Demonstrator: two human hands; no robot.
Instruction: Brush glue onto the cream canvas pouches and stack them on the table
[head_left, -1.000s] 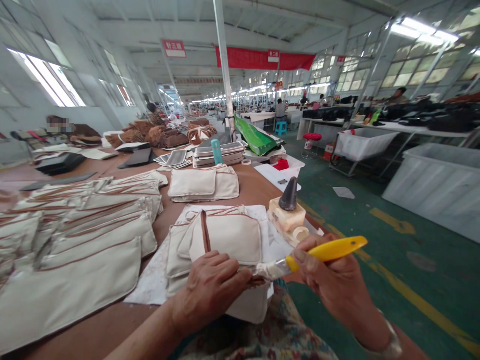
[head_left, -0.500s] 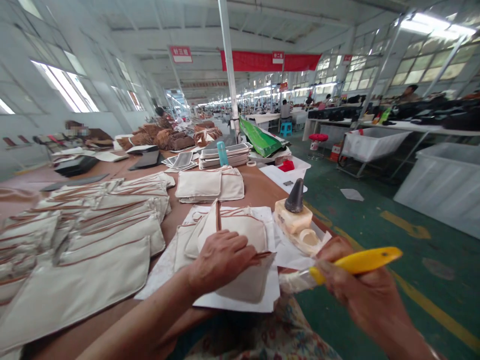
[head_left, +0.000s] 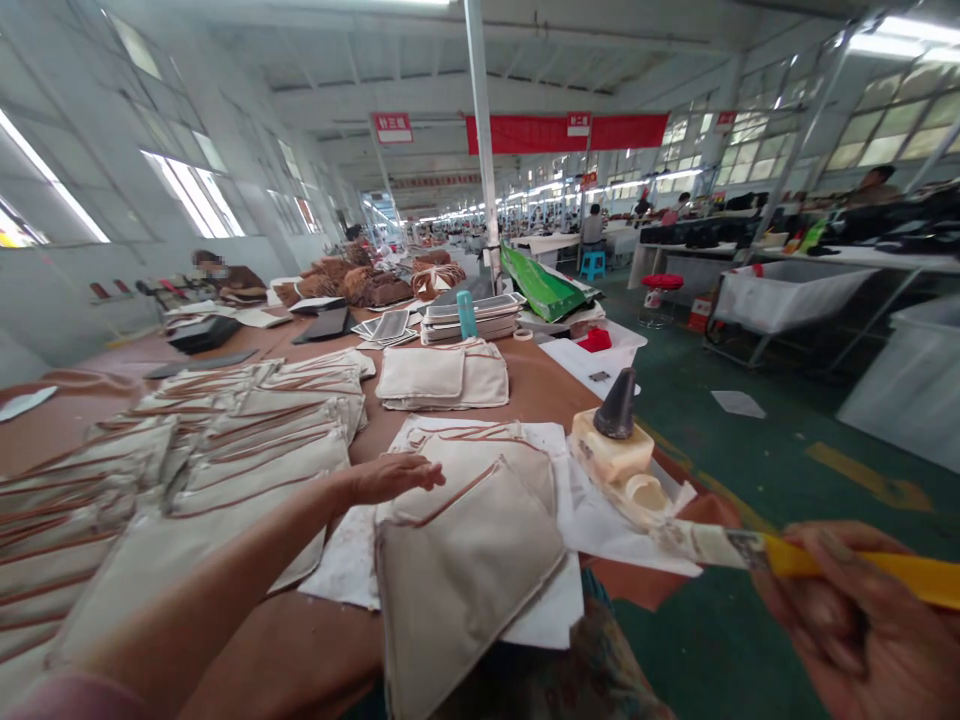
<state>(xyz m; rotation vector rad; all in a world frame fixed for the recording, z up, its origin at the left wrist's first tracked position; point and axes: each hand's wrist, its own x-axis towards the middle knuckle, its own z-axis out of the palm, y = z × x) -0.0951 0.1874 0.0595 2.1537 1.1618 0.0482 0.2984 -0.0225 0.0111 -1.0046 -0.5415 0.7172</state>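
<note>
My left hand hovers with fingers stretched out over the far-left side of a small pile of cream fabric pieces. The top piece, edged with brown trim, lies askew, with one corner hanging over the table's front edge. Beneath it, more cream pieces rest on white paper. In my right hand is a brush with a yellow handle, its pale bristles pointing left. The bristle end is beside a cream-coloured plastic container with a dark cone on top; whether they touch I cannot tell.
Rows of cream pieces cover the left of the brown table. Behind the pile lie a folded cream stack, a teal bottle and a green bag. A co-worker sits far left; white bins stand right.
My left hand has let go of the piece and moved left, fingers now extended. The top piece now lies turned toward me. My right hand has moved right and lower with the brush.
</note>
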